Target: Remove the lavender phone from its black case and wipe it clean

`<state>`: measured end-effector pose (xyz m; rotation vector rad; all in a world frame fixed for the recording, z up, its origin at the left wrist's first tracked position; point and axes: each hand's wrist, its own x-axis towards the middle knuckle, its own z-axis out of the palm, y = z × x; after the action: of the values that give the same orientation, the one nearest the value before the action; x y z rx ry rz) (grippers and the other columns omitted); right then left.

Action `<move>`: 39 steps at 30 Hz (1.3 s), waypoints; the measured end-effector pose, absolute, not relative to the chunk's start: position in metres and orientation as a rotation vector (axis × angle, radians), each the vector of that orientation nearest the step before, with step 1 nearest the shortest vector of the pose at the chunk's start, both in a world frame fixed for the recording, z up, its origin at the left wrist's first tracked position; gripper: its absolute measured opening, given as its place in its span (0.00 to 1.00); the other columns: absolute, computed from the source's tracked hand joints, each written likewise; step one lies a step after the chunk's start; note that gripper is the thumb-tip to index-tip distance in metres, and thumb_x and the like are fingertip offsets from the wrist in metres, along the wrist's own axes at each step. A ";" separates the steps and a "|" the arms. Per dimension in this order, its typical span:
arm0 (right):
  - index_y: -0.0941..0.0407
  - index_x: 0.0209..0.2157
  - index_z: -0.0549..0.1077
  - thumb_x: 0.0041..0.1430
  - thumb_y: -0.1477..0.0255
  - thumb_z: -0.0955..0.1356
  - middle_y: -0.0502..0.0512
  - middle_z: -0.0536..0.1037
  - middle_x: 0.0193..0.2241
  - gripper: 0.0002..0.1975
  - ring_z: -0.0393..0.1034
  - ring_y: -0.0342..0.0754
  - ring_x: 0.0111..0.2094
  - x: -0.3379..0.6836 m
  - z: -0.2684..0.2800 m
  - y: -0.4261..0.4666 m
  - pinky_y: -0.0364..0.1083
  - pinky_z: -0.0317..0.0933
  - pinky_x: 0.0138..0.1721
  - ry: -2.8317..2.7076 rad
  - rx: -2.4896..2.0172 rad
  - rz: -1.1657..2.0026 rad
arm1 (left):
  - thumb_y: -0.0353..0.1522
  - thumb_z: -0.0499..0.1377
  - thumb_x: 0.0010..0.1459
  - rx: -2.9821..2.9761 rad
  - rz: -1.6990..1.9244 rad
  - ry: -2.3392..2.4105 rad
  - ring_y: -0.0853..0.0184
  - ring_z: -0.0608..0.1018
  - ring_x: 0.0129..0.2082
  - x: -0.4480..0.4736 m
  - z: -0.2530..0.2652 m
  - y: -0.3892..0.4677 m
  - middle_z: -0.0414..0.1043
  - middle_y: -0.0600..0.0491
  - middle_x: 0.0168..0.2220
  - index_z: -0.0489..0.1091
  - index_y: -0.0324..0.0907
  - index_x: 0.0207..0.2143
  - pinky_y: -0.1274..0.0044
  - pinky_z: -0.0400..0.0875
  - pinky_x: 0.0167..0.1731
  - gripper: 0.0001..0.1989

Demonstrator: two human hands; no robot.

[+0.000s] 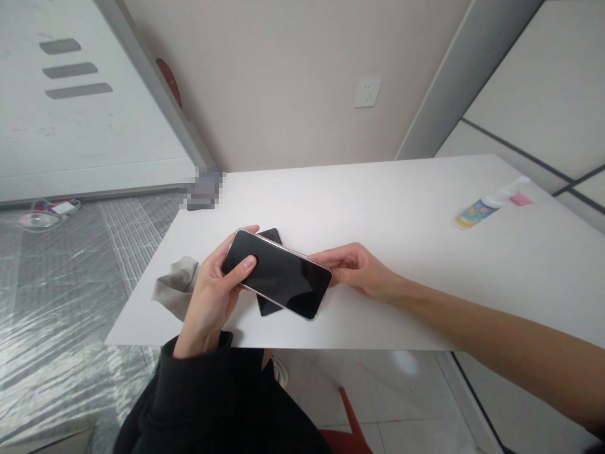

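Note:
A smartphone [278, 275] with a dark screen and a light-coloured edge is held over the table, its screen turned up. My left hand [220, 277] is closed round its left end, the thumb lying on the glass. At the phone's right end, the bent fingers of my right hand [357, 271] pinch its upper right corner. Beneath it a second flat black object [268, 307], shaped like a phone, lies on the table, mostly covered. A crumpled grey cloth [177, 287] rests beside my left wrist.
The white table [401, 208] stands against a wall with a socket [367, 93]. On its right side lies a spray bottle [482, 209] near a small pink piece [521, 199]. A blurred-out grey object [205, 188] sits at the back left corner. Below is a red chair [350, 422].

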<state>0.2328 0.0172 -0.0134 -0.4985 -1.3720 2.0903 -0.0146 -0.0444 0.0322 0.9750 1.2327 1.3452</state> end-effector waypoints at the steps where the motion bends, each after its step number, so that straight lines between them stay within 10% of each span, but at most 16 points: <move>1: 0.54 0.47 0.85 0.53 0.65 0.80 0.55 0.88 0.41 0.19 0.83 0.48 0.39 0.233 -0.013 0.018 0.48 0.76 0.46 -1.338 -0.488 2.127 | 0.38 0.76 0.46 0.944 1.367 1.225 0.69 0.77 0.31 -0.014 0.031 -0.044 0.77 0.52 0.37 0.78 0.42 0.51 0.82 0.75 0.27 0.29; 11: 0.53 0.63 0.72 0.60 0.69 0.78 0.62 0.80 0.58 0.31 0.79 0.52 0.56 0.230 -0.007 0.018 0.52 0.72 0.57 -1.461 -0.397 2.206 | 0.39 0.76 0.49 0.824 1.552 1.256 0.71 0.77 0.31 -0.004 0.024 -0.046 0.73 0.54 0.43 0.73 0.46 0.54 0.85 0.75 0.21 0.31; 39: 0.56 0.55 0.74 0.55 0.61 0.79 0.59 0.87 0.45 0.29 0.84 0.55 0.47 0.231 -0.015 0.017 0.56 0.74 0.54 -1.449 -0.507 1.976 | 0.42 0.72 0.53 0.808 1.703 1.420 0.62 0.80 0.41 0.033 0.021 -0.056 0.76 0.51 0.49 0.73 0.48 0.55 0.80 0.80 0.26 0.28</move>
<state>0.2313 0.0167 -0.0152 -0.5075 -1.4495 1.9764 0.0333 -0.0557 0.0213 0.8082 1.4202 1.7027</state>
